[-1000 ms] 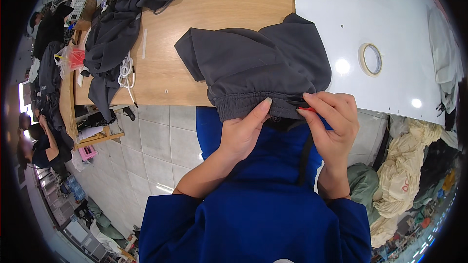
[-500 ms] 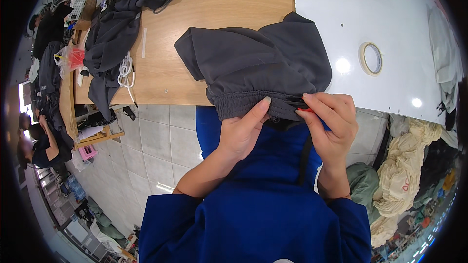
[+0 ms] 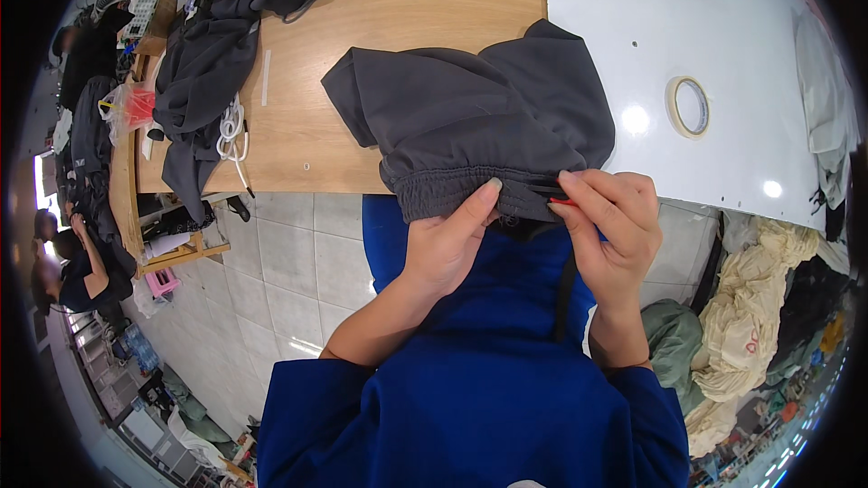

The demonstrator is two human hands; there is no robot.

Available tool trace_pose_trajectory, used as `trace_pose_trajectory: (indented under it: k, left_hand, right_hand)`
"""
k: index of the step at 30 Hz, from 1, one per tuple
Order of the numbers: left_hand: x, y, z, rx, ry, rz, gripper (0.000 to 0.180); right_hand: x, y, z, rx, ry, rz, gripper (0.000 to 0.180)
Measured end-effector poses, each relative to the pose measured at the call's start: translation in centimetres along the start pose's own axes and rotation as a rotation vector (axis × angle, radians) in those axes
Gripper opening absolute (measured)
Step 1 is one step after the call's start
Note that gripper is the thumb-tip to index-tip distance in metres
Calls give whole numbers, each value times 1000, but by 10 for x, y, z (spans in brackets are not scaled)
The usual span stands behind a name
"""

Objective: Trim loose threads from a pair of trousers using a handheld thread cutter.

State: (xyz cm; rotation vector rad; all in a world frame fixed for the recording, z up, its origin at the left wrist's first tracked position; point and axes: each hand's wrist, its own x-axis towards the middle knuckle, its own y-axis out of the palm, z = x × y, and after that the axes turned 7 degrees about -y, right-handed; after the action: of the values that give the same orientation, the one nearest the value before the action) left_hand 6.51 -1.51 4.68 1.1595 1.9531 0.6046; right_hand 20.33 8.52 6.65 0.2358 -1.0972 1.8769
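Note:
Dark grey shorts (image 3: pixel 470 113) with a gathered elastic waistband lie across the table, the waistband hanging over its near edge. My left hand (image 3: pixel 445 248) pinches the waistband, thumb on top and the other fingers hidden beneath the cloth. My right hand (image 3: pixel 617 221) is closed at the waistband's right end, thumb and fingers gripping what look like small thread snips (image 3: pixel 562 202) with a red part and dark tips. The tips point left against the waistband; most of the tool is hidden by my fingers and hard to make out against the dark cloth.
A tape roll (image 3: pixel 688 107) lies on the white tabletop (image 3: pixel 615 72) at right. More dark garments (image 3: pixel 203 72) and a white cord (image 3: pixel 232 136) are on the wooden tabletop (image 3: pixel 434 0) at left. Cream cloth (image 3: pixel 746 334) is heaped at lower right. People (image 3: pixel 86 262) are at far left.
The dark tips of the snips, seen spread before, now lie lower and closer along the waistband. Both hands keep nearly the same place and grip.

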Motion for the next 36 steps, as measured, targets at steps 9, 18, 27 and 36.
trace_pose_trajectory:
  k: [9, 18, 27, 36]
  left_hand:
    - [1, 0, -1, 5, 8, 39, 28]
    - [1, -2, 3, 78, 25, -40, 31]
    - [1, -1, -4, 24, -41, -24, 33]
    - [-1, -4, -3, 39, -89, -31, 34]
  right_hand:
    - [-4, -1, -2, 52, 34, -9, 32]
    - [3, -7, -1, 37, 59, 59, 34]
    - [9, -3, -6, 55, -32, 61, 34]
    - [10, 0, -6, 68, -57, 45, 33]
